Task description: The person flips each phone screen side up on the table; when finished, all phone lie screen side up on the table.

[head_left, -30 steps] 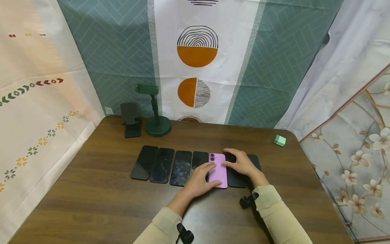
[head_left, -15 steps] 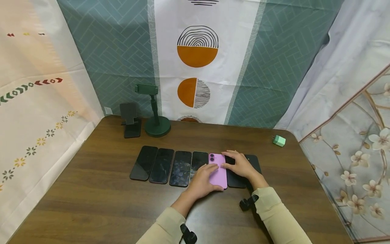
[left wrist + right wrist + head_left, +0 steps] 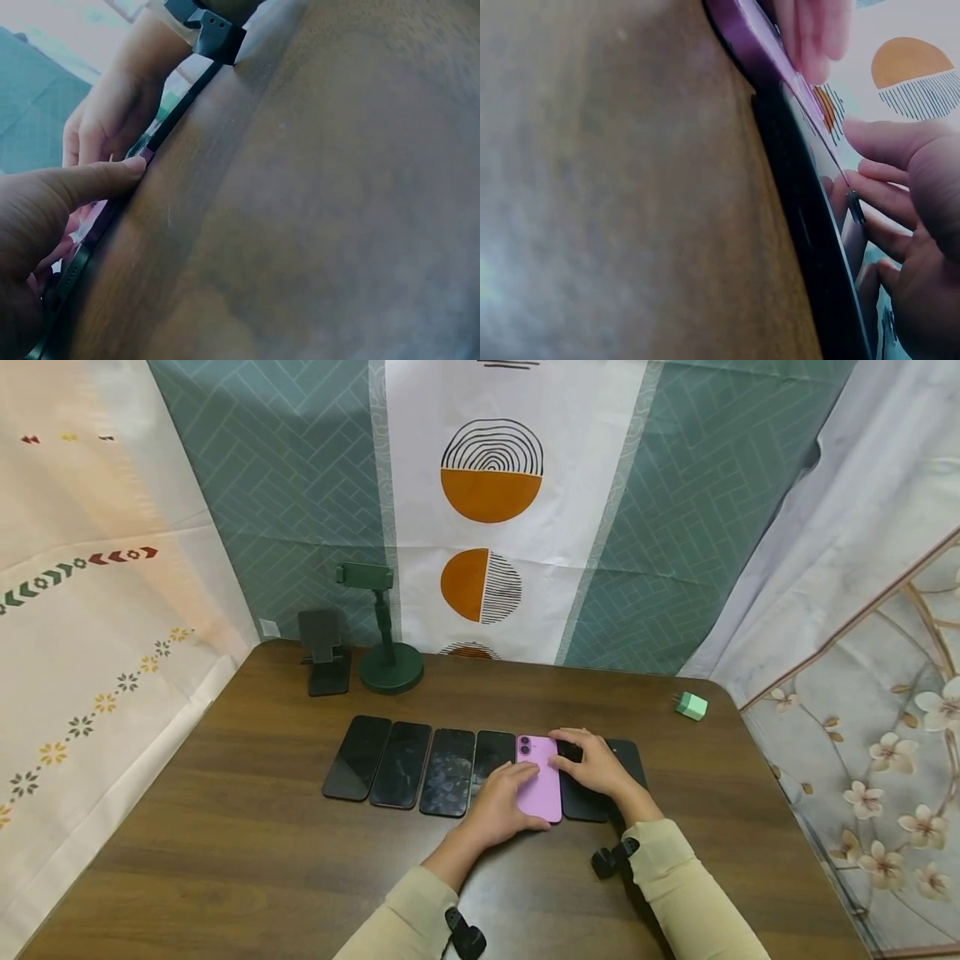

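Observation:
A pink phone point(image 3: 542, 793) lies back up, camera lenses at its top left, in a row of dark phones. My left hand point(image 3: 497, 806) reaches over its left side, fingers on the back and thumb at the bottom edge; the left wrist view shows that thumb point(image 3: 124, 174) lying straight. My right hand point(image 3: 600, 768) spreads thumb and forefinger along the upper right edge, over a neighbouring black phone point(image 3: 581, 799). Another dark phone point(image 3: 628, 758) at the right end is partly hidden by the right hand and wrist. Left of the pink one, a dark phone point(image 3: 492, 750) is partly covered.
More dark phones point(image 3: 447, 772) continue the row leftward, glass up. At the back left of the wooden table point(image 3: 247, 852) stand a black phone stand point(image 3: 324, 652) and a green phone holder point(image 3: 392, 668). A green charger plug point(image 3: 691, 706) lies at the back right.
My left hand has shifted slightly right, its thumb moving along the pink phone's bottom edge. The right forefinger has dropped a little toward the phone's upper right edge. The phones stay in place.

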Action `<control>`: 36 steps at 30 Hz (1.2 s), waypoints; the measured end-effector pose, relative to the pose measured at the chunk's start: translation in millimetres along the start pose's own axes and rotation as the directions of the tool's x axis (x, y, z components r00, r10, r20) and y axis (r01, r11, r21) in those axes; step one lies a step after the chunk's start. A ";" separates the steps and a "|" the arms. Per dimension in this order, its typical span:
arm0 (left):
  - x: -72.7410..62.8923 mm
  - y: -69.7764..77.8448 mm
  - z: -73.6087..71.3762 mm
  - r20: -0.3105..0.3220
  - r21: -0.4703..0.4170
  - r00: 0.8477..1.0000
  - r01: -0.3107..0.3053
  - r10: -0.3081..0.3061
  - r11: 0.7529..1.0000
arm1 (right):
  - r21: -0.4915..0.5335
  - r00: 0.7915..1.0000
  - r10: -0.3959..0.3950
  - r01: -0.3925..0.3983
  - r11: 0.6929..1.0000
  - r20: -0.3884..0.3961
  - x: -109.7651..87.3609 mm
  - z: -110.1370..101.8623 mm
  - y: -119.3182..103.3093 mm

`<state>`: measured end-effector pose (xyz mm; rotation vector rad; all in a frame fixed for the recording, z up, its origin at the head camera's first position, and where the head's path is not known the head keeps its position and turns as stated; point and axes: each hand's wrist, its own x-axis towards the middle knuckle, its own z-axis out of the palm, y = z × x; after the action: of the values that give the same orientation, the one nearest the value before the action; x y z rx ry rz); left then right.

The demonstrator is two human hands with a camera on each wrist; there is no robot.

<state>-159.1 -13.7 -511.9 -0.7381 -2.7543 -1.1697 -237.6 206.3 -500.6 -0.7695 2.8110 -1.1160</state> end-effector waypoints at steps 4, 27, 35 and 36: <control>1.1 0.9 -1.5 -0.008 -0.006 1.000 0.014 -0.014 1.000 | 0.070 1.000 0.007 -0.006 0.998 -0.012 1.4 -0.8 1.1; 2.7 -9.5 -11.6 -0.016 -0.170 0.996 -0.086 0.085 0.982 | 0.219 0.995 -0.103 0.104 0.970 -0.014 -3.1 -5.4 4.9; 1.8 -8.8 -20.8 0.053 -0.309 0.999 0.002 0.015 0.951 | 0.293 0.992 -0.129 0.122 0.948 0.004 -11.8 -15.5 -23.5; 2.0 -9.0 -21.6 0.054 -0.328 0.998 0.003 0.016 0.945 | 0.300 0.992 -0.126 0.117 0.947 0.011 -12.2 -17.6 -29.0</control>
<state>-167.7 -33.2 -502.1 -0.8175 -2.6255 -1.6557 -217.6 205.0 -470.6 -0.9277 2.5110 -1.4893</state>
